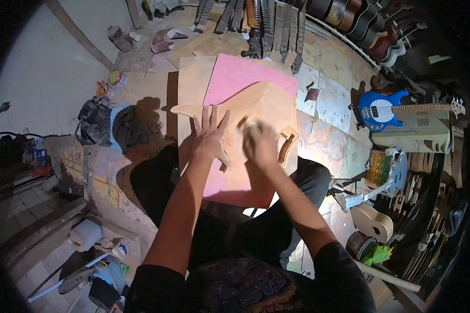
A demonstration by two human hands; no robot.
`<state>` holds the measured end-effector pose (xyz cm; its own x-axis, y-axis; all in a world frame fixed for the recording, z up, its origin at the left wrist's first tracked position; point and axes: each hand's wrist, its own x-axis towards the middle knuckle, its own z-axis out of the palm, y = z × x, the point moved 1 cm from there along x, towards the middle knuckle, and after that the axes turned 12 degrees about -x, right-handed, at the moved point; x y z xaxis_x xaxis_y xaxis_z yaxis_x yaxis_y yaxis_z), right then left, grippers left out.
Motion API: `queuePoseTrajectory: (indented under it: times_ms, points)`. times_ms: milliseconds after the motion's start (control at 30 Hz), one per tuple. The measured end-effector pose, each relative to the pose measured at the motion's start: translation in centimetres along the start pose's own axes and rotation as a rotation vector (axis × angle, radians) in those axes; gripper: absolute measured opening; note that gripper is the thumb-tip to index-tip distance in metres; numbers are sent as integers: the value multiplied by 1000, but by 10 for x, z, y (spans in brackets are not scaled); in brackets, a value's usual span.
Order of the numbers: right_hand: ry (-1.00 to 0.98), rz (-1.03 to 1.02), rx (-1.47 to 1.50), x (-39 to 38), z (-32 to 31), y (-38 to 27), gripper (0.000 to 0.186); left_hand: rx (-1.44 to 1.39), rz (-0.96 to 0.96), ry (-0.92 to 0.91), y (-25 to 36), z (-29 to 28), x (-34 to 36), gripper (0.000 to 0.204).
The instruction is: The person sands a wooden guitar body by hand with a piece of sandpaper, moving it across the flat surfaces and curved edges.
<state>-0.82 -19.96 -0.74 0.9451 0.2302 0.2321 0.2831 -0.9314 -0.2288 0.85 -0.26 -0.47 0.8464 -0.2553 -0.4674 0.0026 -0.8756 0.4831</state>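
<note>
A pale wooden guitar body (pixel 245 101) with curved horns lies flat on a board with a pink covering (pixel 240 68), in front of my knees. My left hand (pixel 210 136) rests on the body's left side, its fingers spread and holding nothing. On the middle of the wood, my right hand (pixel 259 142) is curled and blurred by motion. A small brown edge shows at its fingertips, but what it grips is too smeared to name. Right of that hand, a small curved brown piece (pixel 286 148) lies near the board's right edge.
Several guitar necks (pixel 282 31) lie beyond the board. To the right are a blue electric bass (pixel 381 110), a small pale guitar body (pixel 372 221) and a row of guitars (pixel 350 18). A tin (pixel 117 78) and a black bag (pixel 94 122) stand at left.
</note>
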Motion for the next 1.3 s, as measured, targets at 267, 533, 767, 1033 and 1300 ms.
queuePoseTrajectory:
  times_ms: [267, 533, 767, 1033, 1300]
  points:
    - [-51, -128, 119, -13, 1, -45, 28, 52, -43, 38, -21, -16, 4, 178]
    - [-94, -44, 62, -42, 1, -66, 29, 45, -43, 7, -19, -15, 3, 179]
    - [122, 160, -6, 11, 9, -30, 22, 86, -61, -17, -13, -11, 5, 180]
    - [32, 190, -31, 47, 11, -2, 22, 77, 15, 7, -16, -7, 1, 180]
    - [158, 341, 532, -15, -17, 13, 46, 76, 397, 266, 0, 48, -57, 124]
